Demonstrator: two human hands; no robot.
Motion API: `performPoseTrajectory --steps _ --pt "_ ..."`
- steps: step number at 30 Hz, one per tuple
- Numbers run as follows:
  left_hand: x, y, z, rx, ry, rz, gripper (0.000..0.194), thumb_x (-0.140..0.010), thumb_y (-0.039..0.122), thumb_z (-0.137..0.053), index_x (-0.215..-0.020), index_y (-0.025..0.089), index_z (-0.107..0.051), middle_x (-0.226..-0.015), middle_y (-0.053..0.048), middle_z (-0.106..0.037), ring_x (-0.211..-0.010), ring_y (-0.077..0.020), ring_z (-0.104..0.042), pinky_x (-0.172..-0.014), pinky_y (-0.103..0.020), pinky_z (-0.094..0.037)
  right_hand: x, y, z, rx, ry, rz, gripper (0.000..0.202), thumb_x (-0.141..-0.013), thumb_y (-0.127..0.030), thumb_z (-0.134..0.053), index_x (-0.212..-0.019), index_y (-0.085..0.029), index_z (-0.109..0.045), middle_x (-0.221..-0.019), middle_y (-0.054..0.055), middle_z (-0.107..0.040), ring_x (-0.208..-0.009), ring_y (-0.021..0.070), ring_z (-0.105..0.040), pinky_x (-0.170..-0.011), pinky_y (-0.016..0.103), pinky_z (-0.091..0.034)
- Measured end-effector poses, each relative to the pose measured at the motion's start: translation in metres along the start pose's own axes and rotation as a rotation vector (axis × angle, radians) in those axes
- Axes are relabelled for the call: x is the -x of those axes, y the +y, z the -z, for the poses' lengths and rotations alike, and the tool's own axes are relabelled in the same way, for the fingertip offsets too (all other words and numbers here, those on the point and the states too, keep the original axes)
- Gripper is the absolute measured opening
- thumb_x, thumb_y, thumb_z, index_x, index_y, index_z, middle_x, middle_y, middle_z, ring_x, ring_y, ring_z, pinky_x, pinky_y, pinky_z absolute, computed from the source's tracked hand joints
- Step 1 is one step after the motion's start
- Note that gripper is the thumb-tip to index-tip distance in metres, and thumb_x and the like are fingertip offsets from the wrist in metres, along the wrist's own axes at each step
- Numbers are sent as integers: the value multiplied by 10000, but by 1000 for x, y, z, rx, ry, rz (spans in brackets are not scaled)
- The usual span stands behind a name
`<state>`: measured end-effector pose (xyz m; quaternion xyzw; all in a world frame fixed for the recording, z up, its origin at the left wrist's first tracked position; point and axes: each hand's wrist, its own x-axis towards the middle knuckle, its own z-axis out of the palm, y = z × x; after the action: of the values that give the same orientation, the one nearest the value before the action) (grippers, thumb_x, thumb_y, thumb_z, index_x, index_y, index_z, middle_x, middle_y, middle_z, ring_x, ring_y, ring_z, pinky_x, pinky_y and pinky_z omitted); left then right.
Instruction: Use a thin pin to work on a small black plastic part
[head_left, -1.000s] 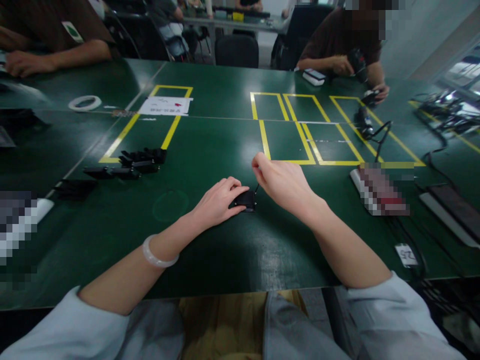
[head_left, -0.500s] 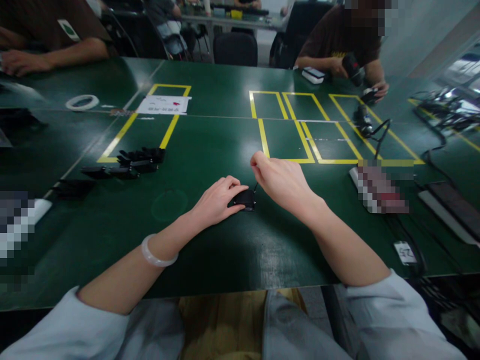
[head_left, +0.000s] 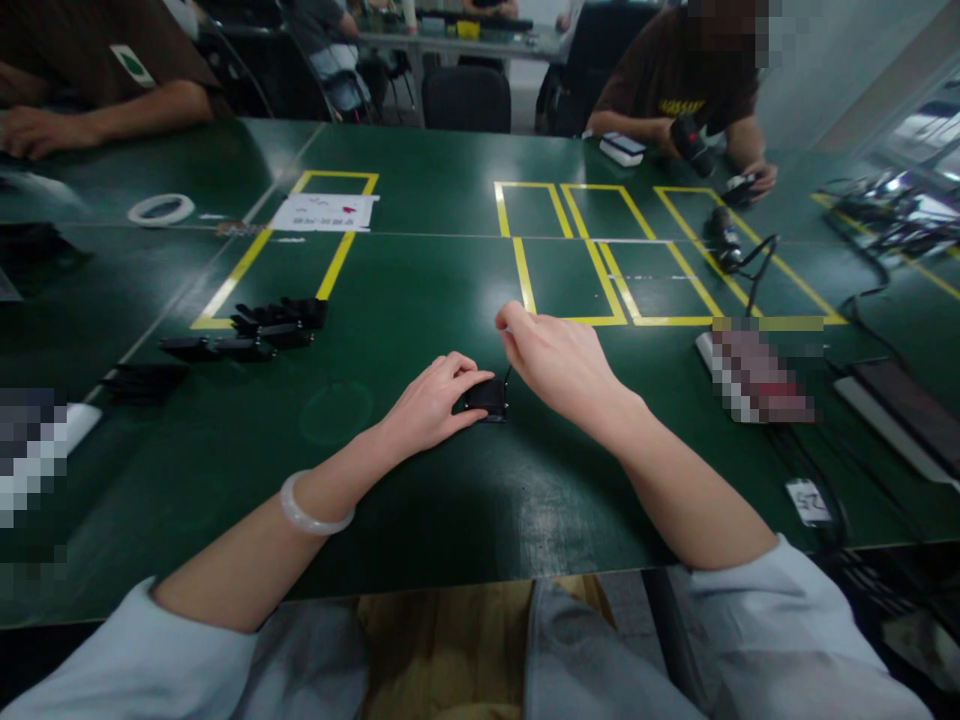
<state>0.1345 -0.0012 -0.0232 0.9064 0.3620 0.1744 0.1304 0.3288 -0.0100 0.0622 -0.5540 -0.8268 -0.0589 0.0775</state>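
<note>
A small black part [head_left: 487, 397] lies on the green table [head_left: 450, 500] in front of me. The thumb and fingers of my left hand [head_left: 431, 405] grip it from the left side. My right hand [head_left: 562, 365] is closed, just right of the part and farther up. A thin dark piece runs from the part's right edge up toward my right hand; what my right fingers hold is hidden. Several similar black parts [head_left: 277, 320] lie in a cluster at the left.
Yellow tape outlines [head_left: 555, 320] mark the table ahead. A paper sheet [head_left: 322, 212] and a tape roll [head_left: 160, 209] lie far left. Cables and a blurred-out box [head_left: 761, 375] are at right. A person [head_left: 637, 90] across the table holds a dark tool [head_left: 691, 145].
Both hands stay in nearly the same place and pose around the black part. The whole view has shifted slightly.
</note>
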Motion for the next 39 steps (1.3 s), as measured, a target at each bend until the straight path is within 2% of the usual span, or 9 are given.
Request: performPoseTrajectory --steps 4,10,14,16,21,24,28,34,39 --pt "-1 0 0 -51 4 2 420 -857 372 -610 -1244 217 -559 -1085 -87 -525 -970 -243 -505 -848 -395 -451 1 0 0 -7 21 1 261 -955 -249 -305 -1094 -174 -513 -881 48 -697 -690 141 -611 -519 265 -203" --pt "-1 1 1 -27 -14 7 422 -860 351 -609 -1248 197 -551 -1083 -86 -522 -977 -238 -501 -854 -386 -455 0 1 -1 13 -1 -12 298 -977 -320 -275 -1077 -180 -518 -832 54 -692 -674 145 -607 -522 265 -202" --pt "-1 1 1 -3 -6 3 415 -861 349 -605 -1245 202 -553 -1093 -87 -521 -986 -240 -505 -870 -399 -457 1 -1 0 -21 -9 12 303 -943 -220 -282 -1169 -174 -478 -964 71 -686 -731 140 -605 -547 266 -248" --pt "-1 1 1 -18 -1 3 403 -857 358 -608 -1227 206 -565 -1087 -86 -526 -973 -242 -508 -862 -406 -457 2 -2 1 -33 -4 22 314 -935 -216 -290 -1191 -170 -465 -994 77 -682 -748 142 -607 -557 264 -260" --pt "-1 0 0 -20 -2 1 410 -862 357 -602 -1243 215 -555 -1084 -84 -528 -978 -244 -511 -863 -406 -462 0 0 0 10 -15 -21 351 -978 -380 -253 -1113 -183 -511 -817 62 -695 -675 161 -605 -563 257 -253" --pt "-1 1 0 6 -4 4 416 -862 345 -603 -1251 210 -549 -1092 -86 -520 -997 -244 -512 -872 -400 -466 -1 1 -1 31 -33 -25 334 -979 -334 -236 -1119 -189 -502 -773 55 -692 -629 151 -593 -549 259 -238" --pt "-1 1 1 9 -13 8 413 -857 338 -611 -1239 193 -555 -1093 -90 -523 -999 -246 -510 -880 -405 -463 1 -1 1 -9 -30 6 307 -950 -248 -264 -1182 -180 -454 -815 52 -700 -639 143 -592 -539 261 -224" --pt "-2 1 2 -12 -7 6 419 -858 341 -611 -1250 207 -553 -1091 -88 -528 -988 -249 -507 -876 -416 -457 1 -1 3 11 -25 -10 365 -986 -404 -239 -1079 -181 -512 -782 64 -694 -649 160 -608 -547 259 -225" --pt "-1 1 1 21 -19 16 417 -864 344 -600 -1254 205 -547 -1090 -89 -525 -995 -247 -512 -876 -412 -466 -1 2 0 16 -35 8 301 -982 -312 -255 -1096 -187 -503 -818 54 -694 -655 149 -609 -531 263 -212"
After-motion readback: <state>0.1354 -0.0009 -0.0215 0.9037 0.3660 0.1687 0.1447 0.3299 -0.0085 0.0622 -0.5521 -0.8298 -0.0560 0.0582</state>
